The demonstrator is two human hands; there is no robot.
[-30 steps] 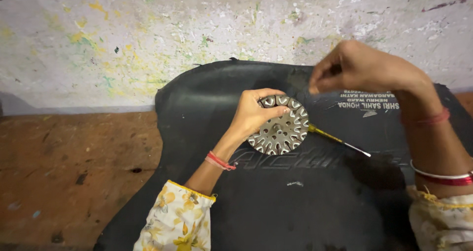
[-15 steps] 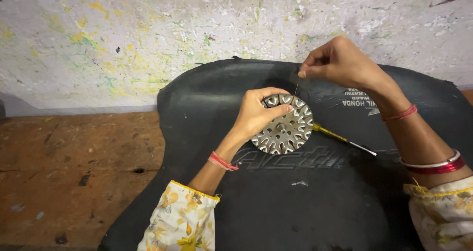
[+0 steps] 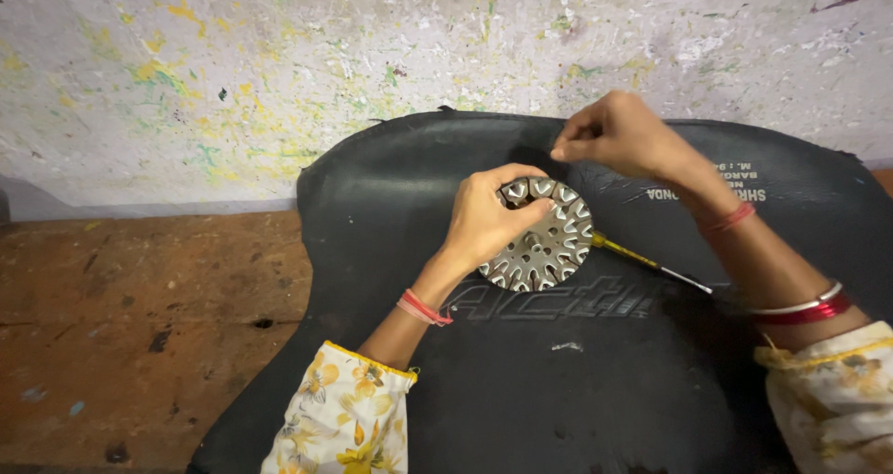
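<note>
You're mid-winding, by the look of it. Your left hand (image 3: 488,221) has its fingers (image 3: 530,215) curled shut on the slotted metal disc (image 3: 544,237), holding it tilted just above the black rubber mat (image 3: 577,381). Your right hand (image 3: 621,137) sits just up and right of those fingers, thumb and forefinger pinched closed; whether there's thin wire in the pinch I can't tell, too fine to see. Next move prob. calls for keeping the pull steady and guiding into the right slot w/o letting the disc turn.

A yellow-handled tool (image 3: 646,262) lies just right of the disc. Paint-spattered wall (image 3: 279,74) is close behind your right hand, so little room that way. More room left over the brown worktop (image 3: 130,325) and toward you.
</note>
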